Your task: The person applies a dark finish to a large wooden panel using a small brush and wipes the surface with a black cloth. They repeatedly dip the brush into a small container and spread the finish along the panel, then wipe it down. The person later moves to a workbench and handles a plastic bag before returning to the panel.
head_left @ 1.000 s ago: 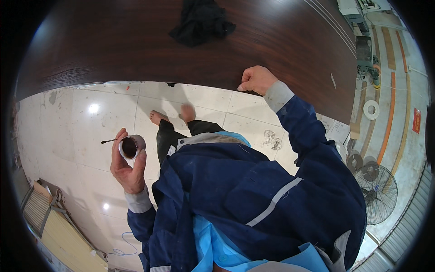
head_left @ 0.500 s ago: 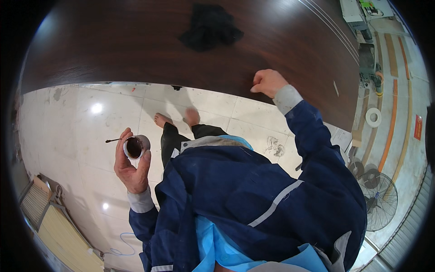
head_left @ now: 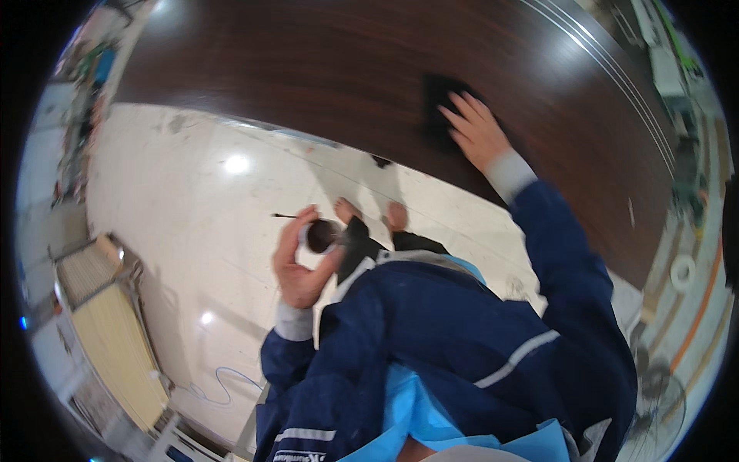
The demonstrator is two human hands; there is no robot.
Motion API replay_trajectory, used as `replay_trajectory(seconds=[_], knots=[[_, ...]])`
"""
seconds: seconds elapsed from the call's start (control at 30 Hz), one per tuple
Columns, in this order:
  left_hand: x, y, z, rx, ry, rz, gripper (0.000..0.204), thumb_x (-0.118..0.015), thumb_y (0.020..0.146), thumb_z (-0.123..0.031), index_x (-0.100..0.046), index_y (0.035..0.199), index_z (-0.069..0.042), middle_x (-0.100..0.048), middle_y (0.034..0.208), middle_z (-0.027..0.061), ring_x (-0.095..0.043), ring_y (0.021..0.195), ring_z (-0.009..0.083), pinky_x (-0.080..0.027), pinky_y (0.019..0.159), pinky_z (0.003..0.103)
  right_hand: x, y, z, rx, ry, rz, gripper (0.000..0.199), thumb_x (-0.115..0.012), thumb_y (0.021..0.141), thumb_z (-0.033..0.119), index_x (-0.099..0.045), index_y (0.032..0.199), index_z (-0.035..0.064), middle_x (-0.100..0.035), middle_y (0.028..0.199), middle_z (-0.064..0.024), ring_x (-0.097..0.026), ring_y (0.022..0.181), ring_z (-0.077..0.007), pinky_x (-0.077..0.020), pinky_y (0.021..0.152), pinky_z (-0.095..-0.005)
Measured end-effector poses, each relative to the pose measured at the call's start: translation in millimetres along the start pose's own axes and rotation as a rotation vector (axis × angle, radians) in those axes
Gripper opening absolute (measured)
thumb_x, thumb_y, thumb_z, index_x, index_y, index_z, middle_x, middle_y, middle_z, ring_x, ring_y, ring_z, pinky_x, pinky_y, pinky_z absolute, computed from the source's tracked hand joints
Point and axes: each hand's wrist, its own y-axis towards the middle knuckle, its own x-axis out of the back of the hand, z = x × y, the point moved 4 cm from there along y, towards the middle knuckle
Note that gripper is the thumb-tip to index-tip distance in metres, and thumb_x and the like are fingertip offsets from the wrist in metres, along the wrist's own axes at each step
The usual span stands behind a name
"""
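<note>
My left hand (head_left: 294, 276) is closed around a small, light-coloured cup (head_left: 320, 236) with dark brown content, held over the floor. A thin, dark-tipped stick (head_left: 285, 215) juts out to the left from between its fingers; whether it is a brush I cannot make out. My right hand (head_left: 481, 135) reaches onto a dark brown wood-grain panel (head_left: 308, 73). Its fingers are stretched and spread over a crumpled black cloth (head_left: 437, 112), partly covering it. The cloth is blurred, and the hand's underside is hidden.
A rack with cream-coloured boards (head_left: 119, 350) stands at lower left. Near it a thin blue hose (head_left: 222, 379) lies on the pale tiled floor (head_left: 192, 246). On the right are a white tape roll (head_left: 682, 273) and a floor fan (head_left: 658, 404). Pale parallel lines cross the panel's right part.
My right hand has gone from a loosely curled shape near the panel's front edge to spread fingers on the black cloth. The view has turned and shifted; my left hand still holds the cup.
</note>
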Motion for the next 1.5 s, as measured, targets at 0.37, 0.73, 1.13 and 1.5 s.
replay_trajectory(seconds=[0.37,0.73,1.13,1.5], knots=[[29.9,-6.1,10.6,0.038,0.033,-0.206,0.054,-0.085,0.073,-0.02,-0.071,0.122,-0.003,-0.07,0.128,0.0175,-0.065,0.123,0.0316,-0.048,0.108,0.04,17.6,-119.8,-93.7,-0.672,-0.168,0.139,0.061,-0.054,0.101,0.025,-0.039,0.159,0.0103,-0.024,0.168,-0.0217,-0.022,0.154,-0.0445,-0.0193,0.126,-0.0536],[166.3,38.6,79.5,0.028,0.047,-0.404,0.053,-0.085,0.074,-0.019,-0.07,0.123,-0.002,-0.068,0.132,0.0181,-0.065,0.123,0.0312,-0.049,0.107,0.04,-73.7,227.4,160.9,-0.037,0.0,0.169,0.068,-0.062,0.095,0.03,-0.042,0.157,0.0116,-0.028,0.166,-0.0214,-0.021,0.154,-0.0432,-0.0163,0.127,-0.0554],[388.1,71.0,156.9,0.143,0.016,-0.628,0.05,-0.084,0.075,-0.014,-0.07,0.122,-0.001,-0.068,0.129,0.0191,-0.065,0.123,0.0311,-0.05,0.106,0.041,-142.5,499.7,202.3,-0.245,-0.142,0.153,0.07,-0.05,0.101,0.046,-0.033,0.162,0.0168,-0.025,0.168,-0.0187,-0.019,0.155,-0.0421,-0.0129,0.127,-0.0556],[521.6,135.8,235.4,0.196,0.014,-0.75,0.054,-0.083,0.075,-0.012,-0.068,0.126,-0.001,-0.066,0.132,0.0196,-0.064,0.124,0.0305,-0.05,0.106,0.04,-203.7,699.9,210.5,-0.44,-0.178,0.071,0.067,-0.045,0.105,0.049,-0.031,0.163,0.0203,-0.024,0.17,-0.0163,-0.021,0.156,-0.0405,-0.0155,0.127,-0.0548]])
